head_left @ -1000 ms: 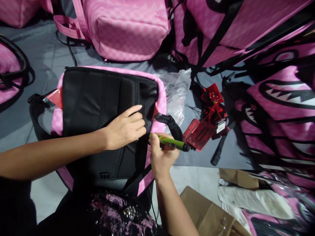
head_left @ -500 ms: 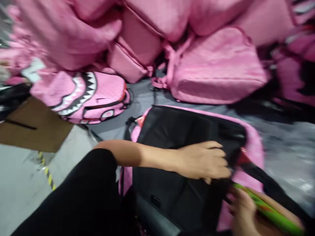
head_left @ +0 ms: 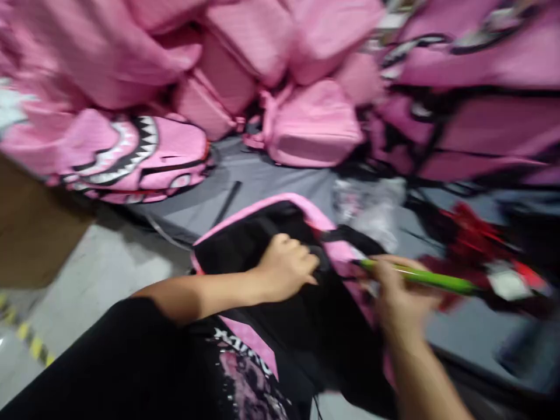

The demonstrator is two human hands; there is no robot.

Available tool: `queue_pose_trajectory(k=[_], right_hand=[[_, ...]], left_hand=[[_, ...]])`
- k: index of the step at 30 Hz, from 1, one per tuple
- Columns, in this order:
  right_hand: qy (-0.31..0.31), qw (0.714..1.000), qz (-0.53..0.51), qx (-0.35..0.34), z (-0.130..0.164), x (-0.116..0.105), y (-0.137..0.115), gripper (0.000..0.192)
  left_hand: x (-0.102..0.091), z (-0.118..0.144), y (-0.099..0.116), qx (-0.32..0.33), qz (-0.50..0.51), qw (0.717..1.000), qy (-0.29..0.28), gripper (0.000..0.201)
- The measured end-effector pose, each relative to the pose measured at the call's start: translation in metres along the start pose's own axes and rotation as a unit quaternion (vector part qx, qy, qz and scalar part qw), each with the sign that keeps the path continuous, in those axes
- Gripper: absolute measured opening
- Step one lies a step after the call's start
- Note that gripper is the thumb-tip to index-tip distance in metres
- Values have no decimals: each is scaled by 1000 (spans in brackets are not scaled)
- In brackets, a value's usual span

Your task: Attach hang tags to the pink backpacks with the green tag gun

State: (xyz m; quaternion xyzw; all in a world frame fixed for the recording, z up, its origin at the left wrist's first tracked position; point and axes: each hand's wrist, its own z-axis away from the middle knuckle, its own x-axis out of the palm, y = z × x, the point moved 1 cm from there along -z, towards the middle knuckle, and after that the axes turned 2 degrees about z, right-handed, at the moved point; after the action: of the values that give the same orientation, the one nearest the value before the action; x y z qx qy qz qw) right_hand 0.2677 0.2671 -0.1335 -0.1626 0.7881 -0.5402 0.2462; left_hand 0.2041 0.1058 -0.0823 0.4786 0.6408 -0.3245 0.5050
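Note:
A pink and black backpack (head_left: 258, 227) lies in front of me, its black padded side facing up. My left hand (head_left: 289, 268) rests on that black side with its fingers curled into the fabric. What lies under the fingertips is hidden. At the backpack's right edge, my right hand (head_left: 405, 291) is closed round a slim green tool (head_left: 441, 280), held nearly level. The tool's left tip is close to the pink edging; motion blur hides its exact kind.
Pink backpacks (head_left: 315, 128) are heaped along the back of the grey table (head_left: 236, 169). One with a shark-teeth print (head_left: 170, 146) lies at left. Clear plastic (head_left: 371, 210) and a red item (head_left: 475, 239) lie to the right. A brown cardboard sheet (head_left: 35, 227) stands at far left.
My view has swung to the right. The backpack has turned and sits lower and nearer to me. The green tool has come up to a nearly level position at its right edge.

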Motion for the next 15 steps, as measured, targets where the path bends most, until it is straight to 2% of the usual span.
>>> queue_pose_trajectory(k=[3,7,12,15], right_hand=[[-20,999,-29,-21,26,-28,3,31],[-20,993,50,-105,43,-27,8,17],[-95,974,125,-164,29,-16,11,17],[-65,973,156,-160,20,-20,-2,16]], left_hand=[[11,23,-18,-22,15,998,49,16],[8,18,-19,31,20,997,61,13],[11,1,-24,71,12,997,35,12],[4,-2,-34,121,50,991,11,16]])
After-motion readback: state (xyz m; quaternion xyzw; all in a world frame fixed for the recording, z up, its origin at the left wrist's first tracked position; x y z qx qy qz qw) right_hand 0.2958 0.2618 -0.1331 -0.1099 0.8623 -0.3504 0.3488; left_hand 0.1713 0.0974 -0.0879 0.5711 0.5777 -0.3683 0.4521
